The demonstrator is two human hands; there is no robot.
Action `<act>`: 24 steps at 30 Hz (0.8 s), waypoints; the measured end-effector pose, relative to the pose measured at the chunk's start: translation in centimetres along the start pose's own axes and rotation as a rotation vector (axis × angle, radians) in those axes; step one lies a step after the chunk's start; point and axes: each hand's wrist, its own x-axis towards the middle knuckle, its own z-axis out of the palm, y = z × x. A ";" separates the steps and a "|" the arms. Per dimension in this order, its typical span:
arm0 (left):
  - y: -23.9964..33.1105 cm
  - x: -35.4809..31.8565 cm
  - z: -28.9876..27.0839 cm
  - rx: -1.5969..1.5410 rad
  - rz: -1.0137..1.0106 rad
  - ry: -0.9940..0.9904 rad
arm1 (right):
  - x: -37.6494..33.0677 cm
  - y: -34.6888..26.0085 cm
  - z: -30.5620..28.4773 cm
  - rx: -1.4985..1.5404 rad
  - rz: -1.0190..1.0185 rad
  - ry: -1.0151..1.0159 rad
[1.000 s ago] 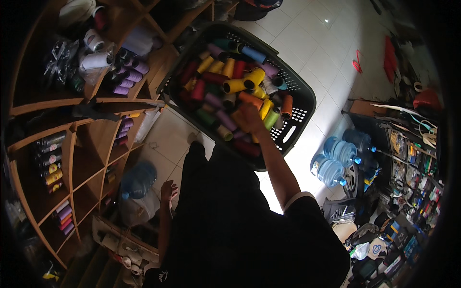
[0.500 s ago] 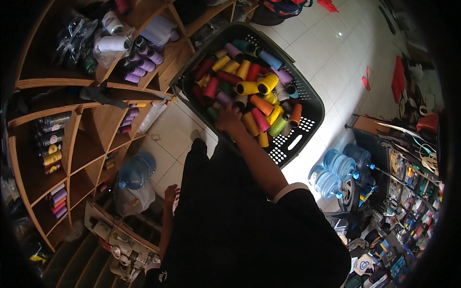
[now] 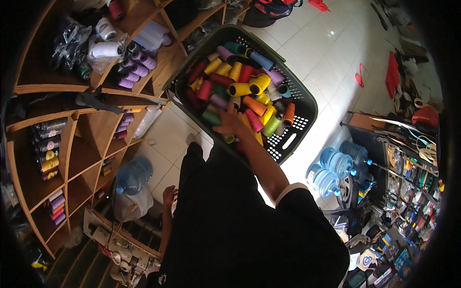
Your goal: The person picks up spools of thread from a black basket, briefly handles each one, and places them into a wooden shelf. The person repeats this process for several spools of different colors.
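Note:
My right hand (image 3: 232, 123) reaches into a dark green plastic basket (image 3: 311, 103) heaped with thread spools. Its fingers are spread over the spools near the basket's near left side, and no spool shows clearly in its grip. Beside the fingers lie a dark green spool (image 3: 211, 118) and a purple spool (image 3: 219, 101). To the right are an orange spool (image 3: 254, 105), a pink spool (image 3: 254, 120) and a lime green spool (image 3: 272, 125). My left hand (image 3: 169, 196) hangs low beside my leg, fingers curled around something pale that I cannot make out.
Wooden shelves (image 3: 91, 156) with more spools stand on the left. A blue water bottle (image 3: 134, 175) sits below them, near a sewing machine (image 3: 122, 252). More water bottles (image 3: 338, 163) stand on the tiled floor (image 3: 307, 53) at right, before a cluttered rack (image 3: 413, 177).
My right hand has shifted slightly right and nearer to me over the spools, uncovering more of the dark green spool. The whole view has shifted a little; my left hand stays low.

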 end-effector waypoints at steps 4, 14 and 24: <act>0.9 -1.6 0.2 0.019 0.054 0.013 | -3.6 2.7 -1.3 0.319 -0.093 0.265; 2.0 -2.0 0.9 -0.016 0.032 -0.024 | -6.2 22.5 -7.3 0.924 0.672 0.588; 1.9 -3.0 0.9 0.027 0.036 -0.001 | -2.6 23.9 -8.2 0.640 0.958 0.460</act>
